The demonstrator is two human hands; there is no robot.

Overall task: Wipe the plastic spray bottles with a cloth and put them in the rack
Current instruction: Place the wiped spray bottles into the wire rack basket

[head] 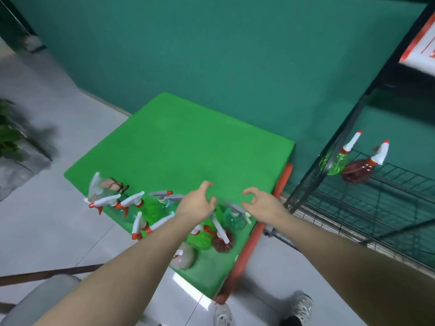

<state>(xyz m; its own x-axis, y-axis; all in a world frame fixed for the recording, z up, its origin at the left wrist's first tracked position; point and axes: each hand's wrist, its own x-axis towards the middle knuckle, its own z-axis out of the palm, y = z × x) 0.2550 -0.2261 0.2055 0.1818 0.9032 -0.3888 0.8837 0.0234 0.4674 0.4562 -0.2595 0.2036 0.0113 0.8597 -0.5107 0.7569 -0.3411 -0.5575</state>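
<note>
Several plastic spray bottles with white and orange triggers stand and lie along the near edge of the green-covered table: a green one, a teal one, a red one and a pale one. A brownish crumpled cloth lies at the table's left corner beside a clear bottle. My left hand and my right hand hover over the bottles, fingers loosely curled, holding nothing. In the black wire rack at the right sit a green bottle and a red bottle.
An orange pad runs along the table's right side, close to the rack's leg. A potted plant stands on the floor at the left, a grey chair at the bottom left. My shoes are below the table.
</note>
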